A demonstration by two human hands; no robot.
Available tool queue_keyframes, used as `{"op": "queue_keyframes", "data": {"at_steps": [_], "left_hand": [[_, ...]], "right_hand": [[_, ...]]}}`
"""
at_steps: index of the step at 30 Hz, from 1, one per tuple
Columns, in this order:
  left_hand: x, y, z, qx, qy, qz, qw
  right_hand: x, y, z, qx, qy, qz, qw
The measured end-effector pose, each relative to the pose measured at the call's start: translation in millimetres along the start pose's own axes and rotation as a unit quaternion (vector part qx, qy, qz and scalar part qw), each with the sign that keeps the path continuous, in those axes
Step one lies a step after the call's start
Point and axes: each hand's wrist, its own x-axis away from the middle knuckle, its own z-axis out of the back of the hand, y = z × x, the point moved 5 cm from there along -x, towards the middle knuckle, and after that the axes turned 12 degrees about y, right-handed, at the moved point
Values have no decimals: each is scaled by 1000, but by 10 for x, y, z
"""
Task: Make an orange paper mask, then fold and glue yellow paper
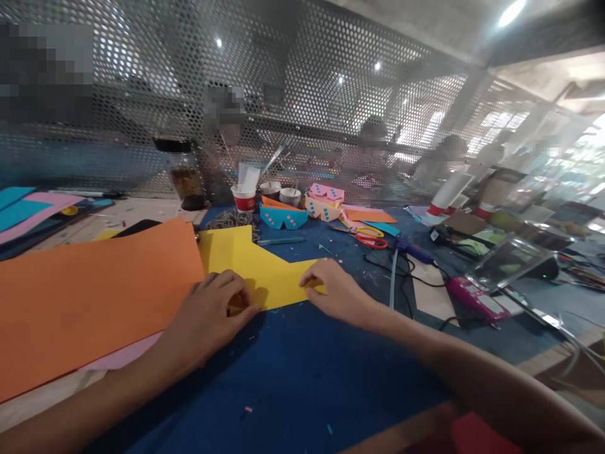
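Observation:
A cut piece of yellow paper (274, 280) with a notched upper edge lies on the blue table in front of me. My left hand (215, 309) is curled over its left part, the thumb along the near edge and some fingertips hidden. At the right end of the yellow paper, my right hand (333, 291) pinches it between thumb and bent fingers. Beside my left forearm lies a large orange paper sheet (99, 290), partly over a pink sheet (125, 354).
Scissors (366, 234), a blue pen (281, 241), paper glasses (283, 216) and a red-and-white cup (244, 198) stand or lie beyond the paper. A blue glue gun (414, 249) with cable and a pink power strip (477, 299) lie rightward. Perforated metal (293, 94) rises behind.

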Motion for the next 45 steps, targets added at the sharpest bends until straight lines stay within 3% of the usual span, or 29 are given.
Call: {"op": "queue_keyframes", "data": {"at_steps": [5, 10, 24, 45], "left_hand": [[19, 14, -26, -17, -2, -18, 1000], [25, 8, -29, -24, -1, -12, 1000], [17, -31, -51, -13, 6, -13, 1000], [62, -92, -63, 1, 34, -45, 998]], "right_hand": [[-90, -299, -381, 12, -37, 28, 999], [-147, -293, -465, 25, -41, -3, 999], [-85, 56, -243, -14, -65, -42, 997], [73, 486, 273, -19, -66, -88, 994]]}}
